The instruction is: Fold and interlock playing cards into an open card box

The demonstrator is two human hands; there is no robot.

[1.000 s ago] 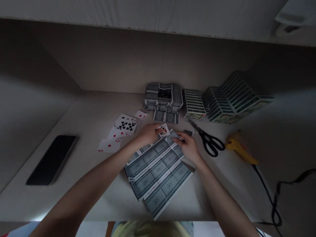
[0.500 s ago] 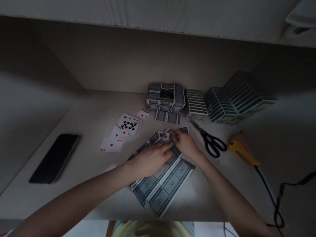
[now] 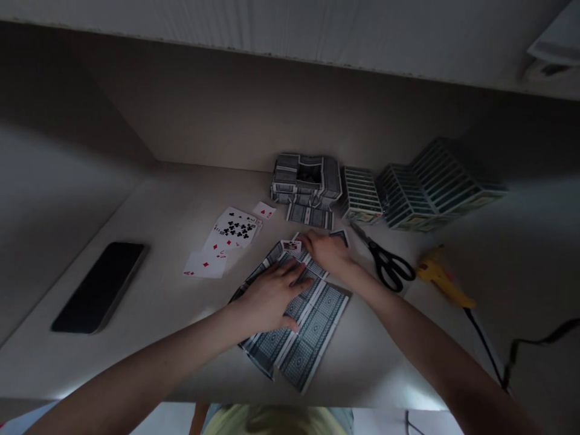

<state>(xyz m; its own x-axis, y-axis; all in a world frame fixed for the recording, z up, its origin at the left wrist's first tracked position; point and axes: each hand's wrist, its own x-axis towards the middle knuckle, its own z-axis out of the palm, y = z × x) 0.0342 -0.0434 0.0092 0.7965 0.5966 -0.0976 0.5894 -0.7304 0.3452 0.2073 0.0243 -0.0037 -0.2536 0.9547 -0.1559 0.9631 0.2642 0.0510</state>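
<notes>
A folded panel of joined playing cards [image 3: 312, 329], patterned backs up, lies on the desk before me. My left hand [image 3: 272, 296] rests flat on its middle with the fingers spread. At the panel's far end, my right hand [image 3: 327, 251] has bent fingers closed on the edge; the thumb and the exact grip are hidden. Between the two hands a small face-up card end [image 3: 290, 246] shows at the far corner. A card with a dark back [image 3: 339, 236] lies partly beneath the right hand.
Loose playing cards [image 3: 235, 228] lie face up to the left, beyond a black phone [image 3: 100, 287]. Along the back stand a boxy card model [image 3: 307, 181] and slatted card structures [image 3: 421, 193]. Black-handled scissors [image 3: 389, 263] and a yellow glue gun [image 3: 444, 278] with its cord lie right.
My left hand has flattened and spread its fingers on the panel. My right hand has shifted left along the far edge, and the panel has turned slightly.
</notes>
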